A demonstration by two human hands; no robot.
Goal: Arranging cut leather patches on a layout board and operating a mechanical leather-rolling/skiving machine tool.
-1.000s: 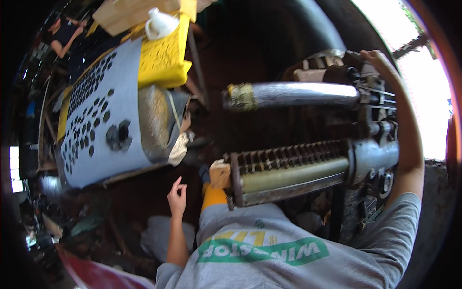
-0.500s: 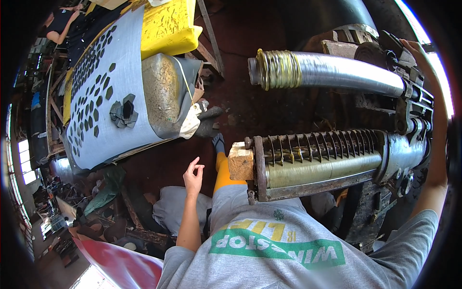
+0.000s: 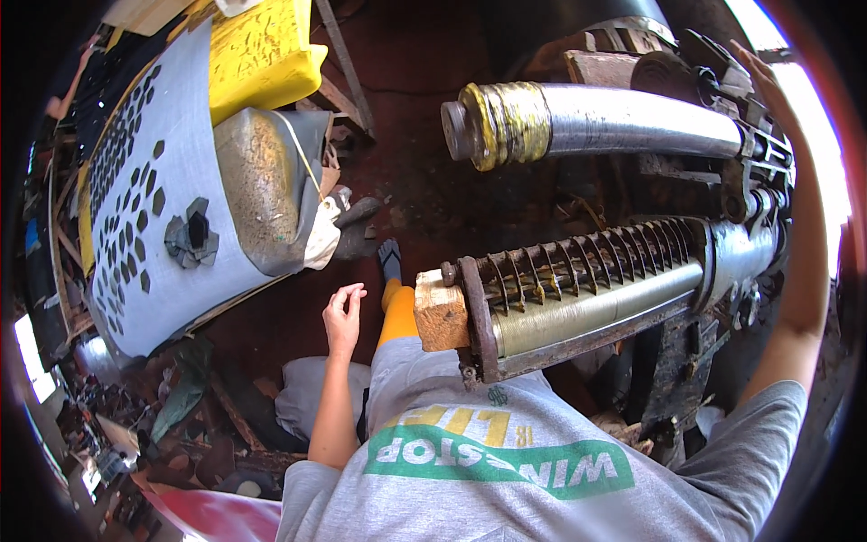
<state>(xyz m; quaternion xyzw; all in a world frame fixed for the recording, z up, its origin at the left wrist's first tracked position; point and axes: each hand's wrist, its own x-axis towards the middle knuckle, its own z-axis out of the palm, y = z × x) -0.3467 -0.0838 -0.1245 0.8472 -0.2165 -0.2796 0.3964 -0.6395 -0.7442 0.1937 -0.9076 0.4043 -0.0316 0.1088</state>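
My left hand [image 3: 343,318] hovers in front of my legs, left of the wooden block [image 3: 441,312] at the machine's near end. Its fingers are loosely bent, and I see nothing in them. Far to the right, my right arm stretches up along the machine. My right hand [image 3: 759,76] is beside a dark lever-like part [image 3: 718,59], its fingers stretched out; whether it touches that part I cannot tell. The machine has a shiny metal roller [image 3: 641,122] with a yellowed wrapped end [image 3: 510,125]. Nearer me lies a brass-coloured roller [image 3: 596,303] under a row of thin metal discs [image 3: 591,262].
On the left, a grey sheet [image 3: 194,117] bears many dark cut pieces and a flower-like dark piece [image 3: 191,233]. A yellow covered bundle [image 3: 266,63] and a wrapped block [image 3: 257,185] adjoin it. Scraps and a green cloth [image 3: 181,393] lie lower left.
The view has shifted, so the sheet and bundle sit farther left. My left hand's fingers have curled toward the right. My right hand's fingers look straighter beside the dark part.
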